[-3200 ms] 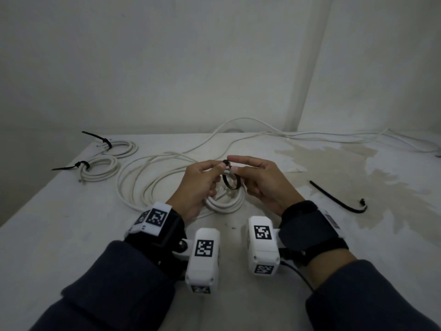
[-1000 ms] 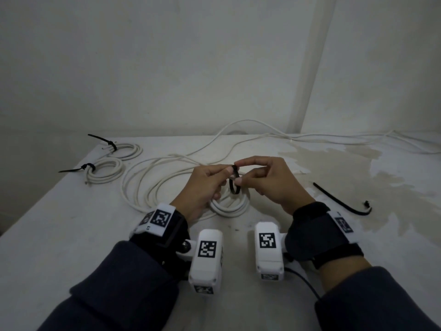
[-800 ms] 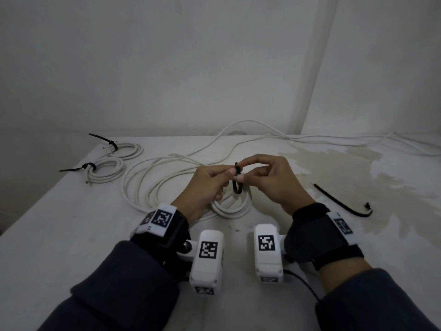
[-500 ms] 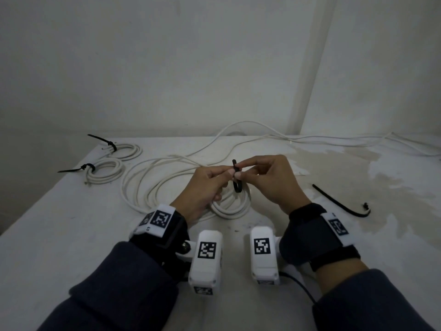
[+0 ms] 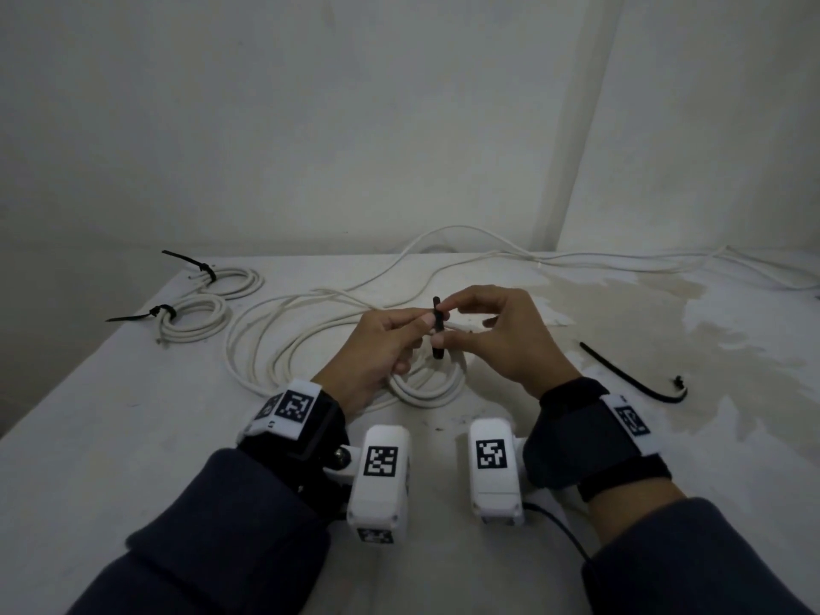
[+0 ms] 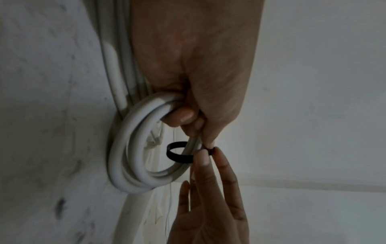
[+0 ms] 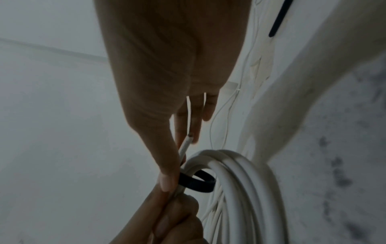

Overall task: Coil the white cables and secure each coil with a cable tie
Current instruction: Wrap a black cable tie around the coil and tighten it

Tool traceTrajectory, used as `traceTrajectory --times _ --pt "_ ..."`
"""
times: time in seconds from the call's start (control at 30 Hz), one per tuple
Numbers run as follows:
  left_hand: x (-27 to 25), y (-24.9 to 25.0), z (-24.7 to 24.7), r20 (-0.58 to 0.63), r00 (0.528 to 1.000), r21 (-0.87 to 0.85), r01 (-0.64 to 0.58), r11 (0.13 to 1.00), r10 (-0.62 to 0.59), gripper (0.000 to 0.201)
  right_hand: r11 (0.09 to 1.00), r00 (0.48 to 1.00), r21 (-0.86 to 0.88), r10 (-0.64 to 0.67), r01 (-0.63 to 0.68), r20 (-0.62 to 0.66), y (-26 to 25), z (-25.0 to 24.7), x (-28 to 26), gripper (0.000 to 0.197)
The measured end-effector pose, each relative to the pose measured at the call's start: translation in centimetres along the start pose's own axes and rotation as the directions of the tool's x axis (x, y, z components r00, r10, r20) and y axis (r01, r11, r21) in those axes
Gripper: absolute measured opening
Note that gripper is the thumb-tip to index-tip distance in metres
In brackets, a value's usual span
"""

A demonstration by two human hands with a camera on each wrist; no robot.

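Note:
A small white cable coil (image 5: 426, 390) lies mid-table and is lifted at its far side. My left hand (image 5: 423, 332) curls its fingers round the coil's strands (image 6: 133, 148). A black cable tie (image 5: 437, 330) loops around those strands (image 6: 179, 154), and its tail sticks up between my hands. My right hand (image 5: 443, 319) pinches the tie at its head with thumb and forefinger (image 6: 211, 151). In the right wrist view the tie loop (image 7: 198, 183) hangs loosely round the coil (image 7: 240, 181), below my right thumb.
Two tied white coils (image 5: 195, 321) (image 5: 235, 281) with black ties lie at the table's far left. A spare black cable tie (image 5: 634, 375) lies to the right. Loose white cable (image 5: 284, 344) loops left of my hands, and long cables (image 5: 621, 259) run along the back wall.
The wide tie loop has been drawn smaller around the coil strands. The tie's tail now stands up above my fingertips. Both hands stay close together over the coil.

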State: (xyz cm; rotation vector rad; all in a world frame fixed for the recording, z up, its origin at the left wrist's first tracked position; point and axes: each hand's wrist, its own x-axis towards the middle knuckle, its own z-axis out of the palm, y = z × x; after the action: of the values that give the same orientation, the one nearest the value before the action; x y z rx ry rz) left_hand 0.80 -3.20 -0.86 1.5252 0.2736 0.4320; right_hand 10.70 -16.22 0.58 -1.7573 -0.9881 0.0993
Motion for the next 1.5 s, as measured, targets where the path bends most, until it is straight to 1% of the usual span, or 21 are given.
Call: traceTrajectory --times 0.07,0.1,0.3,0.53,0.77,0.93,1.1,1.2,1.43,1.5 --pt "0.0 0.0 0.0 0.005 1.000 -0.006 -0.003 1.000 0.003 0.022 0.984 0.999 0.179 0.012 -0.019 0.044 -0.1 -0.1 -0.2 0.028" --pt "0.0 0.0 0.0 0.007 1.000 -0.006 -0.004 1.000 0.004 0.021 0.971 0.998 0.238 0.017 -0.029 0.053 -0.1 -0.2 -0.3 0.028" --pt "-0.1 0.2 0.2 0.020 1.000 0.002 0.000 1.000 0.000 0.024 0.902 0.997 0.425 0.043 -0.069 0.072 0.8 0.5 -0.3 0.029" --pt "-0.1 0.3 0.1 0.039 0.999 0.010 0.029 1.000 -0.029 0.021 0.941 0.999 0.337 -0.005 -0.010 0.043 1.1 0.5 -0.2 0.027" --pt "0.0 0.3 0.0 0.056 0.997 -0.009 0.050 0.999 -0.050 0.024 0.926 0.999 0.378 -0.013 -0.003 0.039 1.3 0.6 -0.2 0.025" --pt "0.0 0.3 0.0 0.074 0.995 -0.020 0.063 0.998 -0.061 0.024 0.914 0.998 0.405 0.012 -0.034 0.058 1.1 0.6 -0.3 0.025" --pt "0.1 0.2 -0.1 0.077 0.995 -0.025 0.062 0.998 -0.060 0.026 0.913 0.999 0.406 0.030 -0.042 0.035 1.3 0.7 -0.2 0.024" --pt "0.1 0.3 -0.1 0.083 0.995 -0.036 0.065 0.997 -0.062 0.022 0.916 0.999 0.400 0.033 -0.038 0.018 1.2 0.7 -0.2 0.020" --pt "-0.1 0.4 0.0 0.085 0.992 -0.037 0.092 0.995 -0.089 0.018 0.902 0.996 0.425 0.091 -0.079 -0.008 0.8 0.9 -0.2 0.015" --pt "-0.1 0.5 0.0 0.072 0.993 -0.041 0.102 0.994 -0.099 0.018 0.899 0.994 0.426 0.112 -0.102 0.004 0.7 0.9 -0.2 0.013"
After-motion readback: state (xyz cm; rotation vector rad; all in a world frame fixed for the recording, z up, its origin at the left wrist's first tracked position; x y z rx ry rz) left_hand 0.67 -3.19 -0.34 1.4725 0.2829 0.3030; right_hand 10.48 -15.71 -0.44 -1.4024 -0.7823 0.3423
